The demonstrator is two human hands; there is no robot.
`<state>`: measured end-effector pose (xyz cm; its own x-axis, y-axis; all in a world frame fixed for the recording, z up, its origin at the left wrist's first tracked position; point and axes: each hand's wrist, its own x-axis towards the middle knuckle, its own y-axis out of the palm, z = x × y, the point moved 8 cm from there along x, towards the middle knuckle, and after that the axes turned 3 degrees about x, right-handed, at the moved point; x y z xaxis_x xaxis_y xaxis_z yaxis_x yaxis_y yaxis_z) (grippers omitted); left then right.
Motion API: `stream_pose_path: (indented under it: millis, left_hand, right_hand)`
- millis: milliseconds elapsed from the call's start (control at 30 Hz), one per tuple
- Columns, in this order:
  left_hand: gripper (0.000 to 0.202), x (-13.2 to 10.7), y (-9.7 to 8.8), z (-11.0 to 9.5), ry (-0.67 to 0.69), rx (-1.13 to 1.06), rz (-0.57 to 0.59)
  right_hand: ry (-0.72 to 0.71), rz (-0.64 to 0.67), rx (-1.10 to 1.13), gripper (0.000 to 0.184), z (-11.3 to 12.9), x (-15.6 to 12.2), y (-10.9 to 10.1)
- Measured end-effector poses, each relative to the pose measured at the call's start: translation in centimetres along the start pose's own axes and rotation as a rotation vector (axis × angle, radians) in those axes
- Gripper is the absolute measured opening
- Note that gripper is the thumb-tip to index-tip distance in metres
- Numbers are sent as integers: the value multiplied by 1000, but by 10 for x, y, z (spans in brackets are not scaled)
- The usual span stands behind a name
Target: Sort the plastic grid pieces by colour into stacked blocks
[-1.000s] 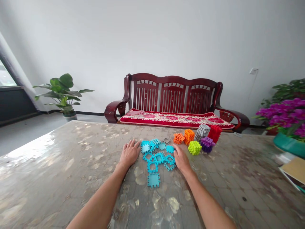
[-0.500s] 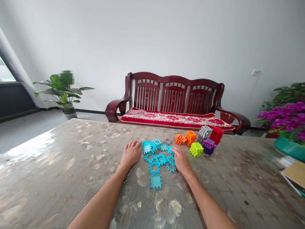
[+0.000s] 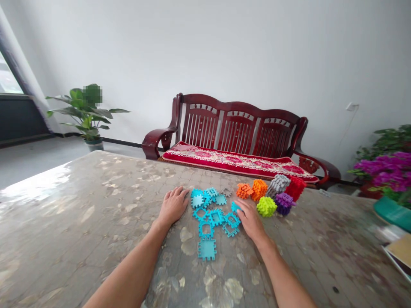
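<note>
Several turquoise interlocking tiles (image 3: 207, 249) with toothed edges lie on the table, some solid and some with a cut-out centre. My left hand (image 3: 174, 206) rests flat on the tabletop just left of them, fingers stretched out, holding nothing. On the right side of the group, my right hand (image 3: 251, 219) has its fingertips on a small turquoise tile (image 3: 235, 207), partly hidden under them. Close to that hand stand a lime green block (image 3: 266, 207), a purple one (image 3: 284, 203) and two orange ones (image 3: 259, 189). A grey flat tile (image 3: 227, 192) lies at the far edge of the group.
A grey block (image 3: 278, 185) and a red block (image 3: 296, 188) stand behind the purple one. The patterned table (image 3: 105, 222) reaches toward a wooden bench (image 3: 237, 137). At right are a flower pot (image 3: 393, 212) and a cardboard-coloured item (image 3: 400, 247). A small black object (image 3: 335, 289) lies near the front.
My right hand has slid slightly right with the small tile, opening a gap from the neighbouring tiles. My left hand stays put. The view has tilted a little.
</note>
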<state>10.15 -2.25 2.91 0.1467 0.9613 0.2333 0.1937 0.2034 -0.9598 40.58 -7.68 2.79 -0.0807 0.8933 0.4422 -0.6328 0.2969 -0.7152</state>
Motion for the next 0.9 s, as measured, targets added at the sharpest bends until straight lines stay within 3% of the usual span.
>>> stream_pose_path:
  millis: [167, 367, 467, 567, 700, 767, 900]
  left_hand:
    - [42, 4, -1, 2, 2, -10, -10]
    - [42, 8, 2, 4, 9, -7, -13]
    - [42, 8, 4, 4, 14, 2, -12]
    - [42, 8, 4, 5, 11, 0, -8]
    - [42, 8, 3, 4, 13, 13, -3]
    - [42, 8, 2, 4, 12, 18, -4]
    - [43, 7, -1, 3, 15, 5, -10]
  right_hand:
    - [-28, 91, -40, 40, -2, -1, 1]
    - [9, -26, -59, 44, -9, -3, -9]
    - [-16, -87, -45, 35, 3, -8, -19]
    - [-69, -27, -27, 25, 25, -14, -23]
    - [-101, 100, -68, 37, 51, -20, -18]
    - [-83, 137, -87, 39, 55, -21, -14]
    - [-60, 105, -66, 23, 52, -22, -12]
